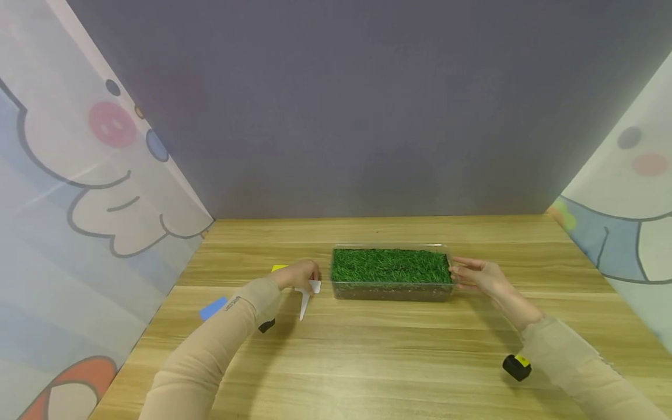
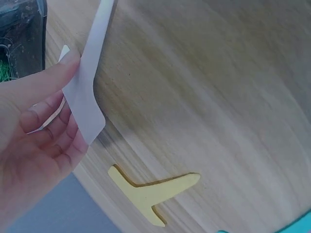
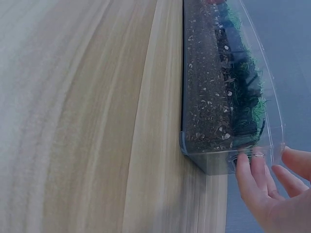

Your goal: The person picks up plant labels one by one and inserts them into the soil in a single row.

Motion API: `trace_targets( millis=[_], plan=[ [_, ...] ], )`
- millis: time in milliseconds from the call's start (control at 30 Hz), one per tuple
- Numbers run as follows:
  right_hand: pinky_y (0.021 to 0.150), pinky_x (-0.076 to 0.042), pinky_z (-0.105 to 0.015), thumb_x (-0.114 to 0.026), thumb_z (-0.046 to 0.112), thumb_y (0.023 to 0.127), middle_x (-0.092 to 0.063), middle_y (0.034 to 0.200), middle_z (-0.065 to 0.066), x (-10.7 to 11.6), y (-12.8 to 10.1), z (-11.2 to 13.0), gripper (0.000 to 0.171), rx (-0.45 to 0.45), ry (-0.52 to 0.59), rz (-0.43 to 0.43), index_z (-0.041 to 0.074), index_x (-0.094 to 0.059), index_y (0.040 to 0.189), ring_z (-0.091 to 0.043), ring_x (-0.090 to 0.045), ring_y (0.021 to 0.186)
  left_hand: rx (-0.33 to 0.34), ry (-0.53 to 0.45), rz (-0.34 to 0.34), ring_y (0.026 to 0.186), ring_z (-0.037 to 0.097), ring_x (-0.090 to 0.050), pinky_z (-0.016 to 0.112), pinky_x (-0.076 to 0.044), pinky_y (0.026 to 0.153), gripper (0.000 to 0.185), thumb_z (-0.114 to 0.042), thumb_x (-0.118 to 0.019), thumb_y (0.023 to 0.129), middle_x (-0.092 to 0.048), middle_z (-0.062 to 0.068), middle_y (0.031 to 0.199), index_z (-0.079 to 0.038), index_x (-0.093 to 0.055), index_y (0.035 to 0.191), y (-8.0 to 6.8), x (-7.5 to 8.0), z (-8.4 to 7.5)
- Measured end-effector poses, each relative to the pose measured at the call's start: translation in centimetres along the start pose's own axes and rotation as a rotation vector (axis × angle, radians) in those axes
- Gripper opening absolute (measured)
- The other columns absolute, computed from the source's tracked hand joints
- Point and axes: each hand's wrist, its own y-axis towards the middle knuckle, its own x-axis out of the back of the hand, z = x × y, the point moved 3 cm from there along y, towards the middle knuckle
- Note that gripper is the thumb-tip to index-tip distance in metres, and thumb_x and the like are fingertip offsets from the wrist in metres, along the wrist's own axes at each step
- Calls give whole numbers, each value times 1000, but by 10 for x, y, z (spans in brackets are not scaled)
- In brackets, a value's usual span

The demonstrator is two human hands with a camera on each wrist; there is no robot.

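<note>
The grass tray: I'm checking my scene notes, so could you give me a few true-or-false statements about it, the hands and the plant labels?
1. The left hand holds a white plant label. True.
2. The yellow plant label stands stuck in the grass. False: it lies flat on the wooden table.
3. The right hand touches the right end of the clear grass tray with straight fingers. True.
4. The tray is stacked on a second tray. False: it sits directly on the table.
5. A blue label lies left of the left forearm. True.
</note>
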Motion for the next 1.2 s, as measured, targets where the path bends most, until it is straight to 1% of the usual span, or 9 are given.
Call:
trace_targets(
  millis=[100,267,400,500,700,867,967,1100,1200],
  plan=[
    [78,-50,-30,-62,19,83,-65,98,2,1,1,-2,54,-1,17,-2,2,-40,129,-10,-63,82,5,-26,-4,76,17,-50,26,-47,63,24,-1,-75,66,-54,5,84,-2,-60,84,-1,1,0],
    [82,-48,-32,-57,17,86,-61,108,-6,-5,-6,7,61,-22,-37,-29,-5,-25,133,-7,-61,83,11,-76,-15,75,17,-50,25,-47,62,25,-1,-75,65,-54,5,83,-2,-59,84,-2,4,1],
    [83,-47,-32,-53,15,89,-56,115,-12,-8,-8,9,57,-30,-54,-37,-5,-23,134,-6,-61,84,24,-126,-18,79,18,-52,26,-48,65,25,0,-75,65,-55,6,87,-1,-59,85,-3,5,5],
    [82,-48,-31,-59,21,85,-61,108,-4,1,2,-4,60,-20,-29,-16,1,-30,134,-6,-61,85,18,-153,-37,82,20,-53,27,-49,68,24,1,-74,66,-56,7,88,0,-60,85,-2,6,9],
    [79,-49,-29,-72,36,69,-64,92,14,16,20,-29,74,-50,53,-16,10,-40,131,-8,-62,86,9,-221,-52,83,19,-55,27,-49,71,14,4,-68,72,-59,8,87,0,-62,84,-2,9,15],
    [79,-49,-29,-62,21,82,-64,98,5,4,6,-10,59,-9,24,-6,2,-35,132,-8,-62,85,18,-307,-36,79,19,-56,26,-50,66,12,7,-63,75,-60,12,87,4,-61,86,-3,18,13],
    [81,-49,-30,-57,17,87,-62,106,-2,-1,-2,-2,58,2,-13,-13,-3,-28,133,-7,-61,84,14,-306,-44,80,20,-57,26,-50,66,11,7,-63,76,-61,13,88,3,-61,86,-5,25,10],
    [81,-49,-30,-58,21,86,-63,105,0,2,2,-7,58,1,-8,-6,1,-32,133,-7,-61,85,-2,-288,-62,79,20,-58,27,-50,67,11,5,-63,76,-61,12,87,3,-60,86,-8,34,4],
    [78,-50,-28,-65,27,80,-64,98,8,11,12,-20,56,-5,45,8,11,-43,129,-8,-62,85,-15,-280,-75,78,20,-57,27,-50,67,11,5,-63,76,-61,12,85,4,-61,87,-10,41,0]
  ],
)
